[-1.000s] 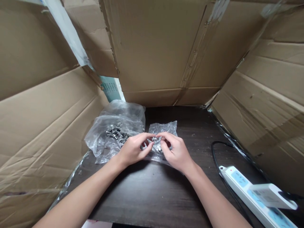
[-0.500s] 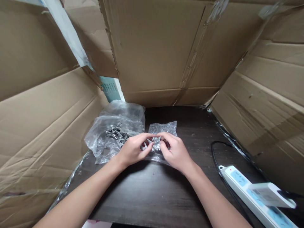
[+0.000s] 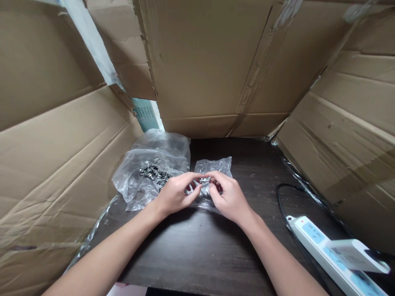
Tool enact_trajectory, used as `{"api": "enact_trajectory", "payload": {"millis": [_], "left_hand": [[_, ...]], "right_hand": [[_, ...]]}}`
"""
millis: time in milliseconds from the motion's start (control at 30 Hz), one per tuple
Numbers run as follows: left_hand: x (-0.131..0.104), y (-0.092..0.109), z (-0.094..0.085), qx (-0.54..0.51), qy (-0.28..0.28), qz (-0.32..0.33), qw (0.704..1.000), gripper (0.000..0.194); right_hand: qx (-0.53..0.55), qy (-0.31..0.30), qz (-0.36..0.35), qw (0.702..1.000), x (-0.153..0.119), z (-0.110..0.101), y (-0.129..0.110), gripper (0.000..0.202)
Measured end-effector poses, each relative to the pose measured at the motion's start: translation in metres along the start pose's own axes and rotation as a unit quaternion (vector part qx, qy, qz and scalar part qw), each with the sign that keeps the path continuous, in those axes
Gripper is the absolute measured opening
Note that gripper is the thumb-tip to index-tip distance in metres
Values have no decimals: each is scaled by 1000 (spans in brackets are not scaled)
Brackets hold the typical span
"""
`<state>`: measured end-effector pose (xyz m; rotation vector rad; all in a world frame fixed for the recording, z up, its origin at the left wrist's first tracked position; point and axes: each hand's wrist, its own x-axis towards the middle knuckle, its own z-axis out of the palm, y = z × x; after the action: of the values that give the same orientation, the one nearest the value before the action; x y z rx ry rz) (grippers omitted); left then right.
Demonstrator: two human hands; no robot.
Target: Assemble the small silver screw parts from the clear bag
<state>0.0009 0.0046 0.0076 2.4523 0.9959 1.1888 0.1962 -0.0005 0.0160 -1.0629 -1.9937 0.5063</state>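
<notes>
A small shiny metal bolt is pinched between the fingertips of my two hands, its ends partly covered. My left hand grips it from the left, thumb and forefinger curved around a gap. From the other side my right hand closes its fingers on it. Beneath and behind them lies a small clear plastic bag, its contents mostly hidden by the hands. To the left, a larger clear bag is spread open with a heap of metal bolts on it.
Cardboard panels wall the dark wooden table at the back and both sides. At the right front sits a white power strip with a plugged-in adapter; a black cable loops beside it.
The view has shifted slightly, so everything sits a little further right. Both hands keep their pinch on the bolt with hardly any change in the fingers.
</notes>
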Motion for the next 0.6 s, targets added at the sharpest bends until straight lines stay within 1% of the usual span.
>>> {"api": "enact_trajectory", "payload": {"millis": [133, 300, 433, 600], "left_hand": [[-1, -1, 0, -3, 1, 0, 1000, 28], [-1, -2, 0, 7, 11, 3, 1000, 24], [0, -2, 1, 7, 12, 2, 1000, 24], [0, -1, 0, 5, 10, -3, 1000, 26]], "right_hand": [[-1, -1, 3, 1000, 0, 0, 0, 25], [10, 10, 5, 1000, 1, -1, 1, 29], [6, 20, 9, 1000, 0, -2, 1, 27], [6, 12, 5, 1000, 1, -2, 0, 27]]}}
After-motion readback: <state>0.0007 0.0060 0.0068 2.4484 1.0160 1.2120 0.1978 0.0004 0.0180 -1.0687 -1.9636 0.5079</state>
